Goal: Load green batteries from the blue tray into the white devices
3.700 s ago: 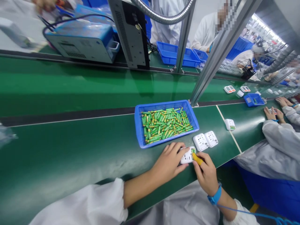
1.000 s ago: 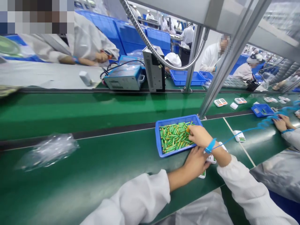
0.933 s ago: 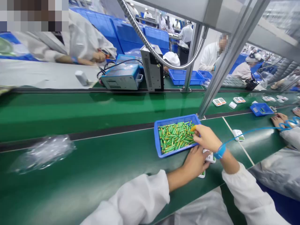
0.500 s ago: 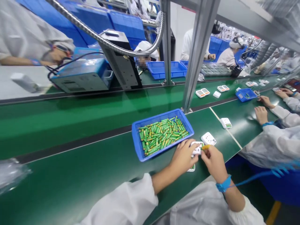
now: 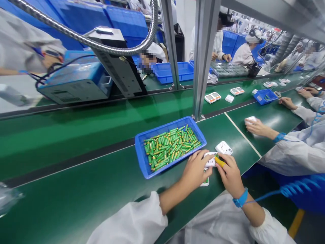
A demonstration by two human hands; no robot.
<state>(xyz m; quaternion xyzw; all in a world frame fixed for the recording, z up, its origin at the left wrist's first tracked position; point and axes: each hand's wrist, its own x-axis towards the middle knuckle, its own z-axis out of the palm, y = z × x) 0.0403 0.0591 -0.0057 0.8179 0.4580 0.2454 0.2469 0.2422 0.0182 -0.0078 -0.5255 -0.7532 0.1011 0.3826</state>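
Note:
My left hand (image 5: 195, 172) is closed around a small white plastic device (image 5: 210, 162), pressing it down near the tray's front corner. My right hand (image 5: 230, 174) is at the device's right end, a yellow finger cover (image 5: 219, 162) on one finger. That fingertip touches a green battery (image 5: 216, 155) at the device's compartment; how far in it sits is hidden. Partly under my left hand lies a second white device (image 5: 205, 183) with green batteries showing. Another white device (image 5: 223, 148) lies just beyond my right hand. Many loose green batteries (image 5: 172, 147) fill a blue tray (image 5: 141, 156).
A metal post (image 5: 203, 61) rises behind the tray. A co-worker's hand (image 5: 261, 129) holds a white device to the right, past a pale line (image 5: 242, 135). A blue coiled cord (image 5: 302, 185) runs from my right wristband. Orange-trimmed white devices (image 5: 212, 97) lie on the far strip.
My right fingers have tilted, and the yellow-covered finger now points down onto the battery and device. The co-worker's hand has come onto the white device at right. The view has shifted slightly.

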